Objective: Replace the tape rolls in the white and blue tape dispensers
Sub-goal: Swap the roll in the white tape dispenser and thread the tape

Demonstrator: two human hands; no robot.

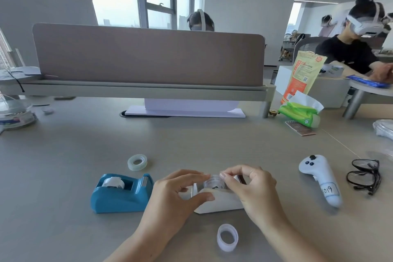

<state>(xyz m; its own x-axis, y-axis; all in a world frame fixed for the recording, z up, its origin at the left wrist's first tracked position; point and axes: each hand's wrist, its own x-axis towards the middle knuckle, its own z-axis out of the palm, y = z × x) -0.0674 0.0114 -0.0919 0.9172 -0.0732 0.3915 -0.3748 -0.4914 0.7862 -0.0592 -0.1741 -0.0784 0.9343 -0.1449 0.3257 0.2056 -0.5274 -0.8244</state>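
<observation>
We reach in from the bottom edge with both forearms, which converge on the white tape dispenser [220, 202] sitting on the table [63, 155] just in front of us. Our left hand [178, 193] curls palm-down over the dispenser's left end, thumb pressed against its front wall and fingers arched above the cutter end. Our right hand [248, 185] bends at the wrist over the right end, and its thumb and forefinger pinch the top of the clear tape roll [213, 182] that sits in the dispenser's well. Whether the left fingertips also touch that roll, we cannot tell.

The blue tape dispenser [122, 192] stands just to the left, apart from our left hand, with a white roll [112, 182] seated in its well. A loose clear roll [137, 162] lies on the table behind it, and a white ring-shaped roll [227, 237] stands on edge near us, between our forearms.

Our hands cover much of the white dispenser: its cutter and the roll's hub are mostly hidden. The roll itself is transparent and hard to outline. Our forearms are cut off by the frame.
</observation>
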